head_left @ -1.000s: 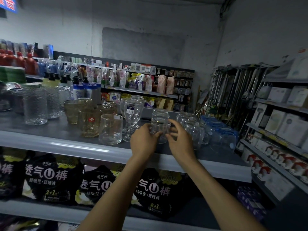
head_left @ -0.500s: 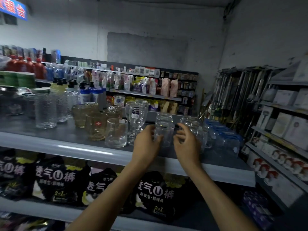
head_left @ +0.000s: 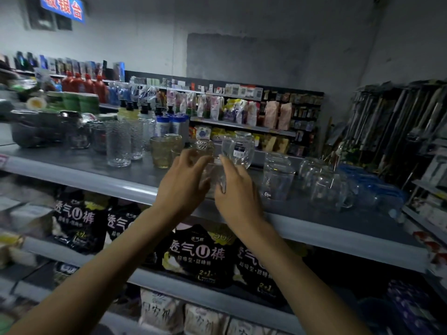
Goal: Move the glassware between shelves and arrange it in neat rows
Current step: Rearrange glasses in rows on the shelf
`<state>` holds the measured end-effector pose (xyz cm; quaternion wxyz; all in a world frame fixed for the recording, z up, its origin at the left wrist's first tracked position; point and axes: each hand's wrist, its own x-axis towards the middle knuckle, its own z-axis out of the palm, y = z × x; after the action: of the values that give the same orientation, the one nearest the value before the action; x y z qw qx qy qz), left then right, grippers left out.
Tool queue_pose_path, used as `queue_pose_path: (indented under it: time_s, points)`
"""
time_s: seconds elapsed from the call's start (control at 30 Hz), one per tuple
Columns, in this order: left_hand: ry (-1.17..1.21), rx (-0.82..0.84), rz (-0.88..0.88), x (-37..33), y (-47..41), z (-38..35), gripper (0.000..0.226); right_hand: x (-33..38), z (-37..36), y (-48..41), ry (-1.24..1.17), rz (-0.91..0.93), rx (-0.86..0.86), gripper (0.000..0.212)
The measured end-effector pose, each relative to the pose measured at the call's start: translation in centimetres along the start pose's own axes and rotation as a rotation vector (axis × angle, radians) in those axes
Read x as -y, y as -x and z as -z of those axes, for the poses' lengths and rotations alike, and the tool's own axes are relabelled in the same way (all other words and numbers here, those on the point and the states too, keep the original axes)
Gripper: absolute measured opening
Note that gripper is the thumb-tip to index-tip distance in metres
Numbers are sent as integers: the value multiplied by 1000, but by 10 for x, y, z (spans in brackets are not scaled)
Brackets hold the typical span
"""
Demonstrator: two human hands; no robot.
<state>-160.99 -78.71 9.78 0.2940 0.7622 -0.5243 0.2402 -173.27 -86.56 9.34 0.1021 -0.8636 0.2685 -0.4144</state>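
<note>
Squarely between both hands, a clear tumbler point(head_left: 214, 176) stands upright near the front of the top shelf point(head_left: 72, 166).

From the left along that shelf come tall dimpled glasses point(head_left: 118, 143), then amber cups point(head_left: 164, 151), then the left hand point(head_left: 183, 184). Its forearm rises from low on the left and its fingers are half-bent against the tumbler's left wall, but blur keeps me from saying whether it truly grips. The tumbler sits just right of it, long axis vertical. The right hand point(head_left: 238, 192) is equally near on the other side, with fingertips at the rim, thumb lower down, curled round the glass. By my reckoning it has the surer hold for any lift. Just behind stands a stemmed glass point(head_left: 238, 147), and farther right are jars point(head_left: 277, 177) and mugs point(head_left: 324, 187).
</note>
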Motion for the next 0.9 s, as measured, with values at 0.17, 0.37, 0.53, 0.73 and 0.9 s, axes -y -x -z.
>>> queue_pose_path:
  time_s: [0.17,0.37,0.53,0.73,0.9]
  points:
    - [218,26,92,-2,-8,-2,43,-3,-21,-2,-22,-77,21,72]
    - [450,11,175,-3,-14,1,38,-9,-26,1,-117,-42,-59,77]
    - [496,-64,156,-6,6,11,31,-8,-21,10,-275,10,-129,83]
    - [776,-188,235,-13,26,52,22,0,0,17,-503,103,-274,68]
    - [1468,-93,435,-35,44,79,36,17,39,33,-792,8,-152,58]
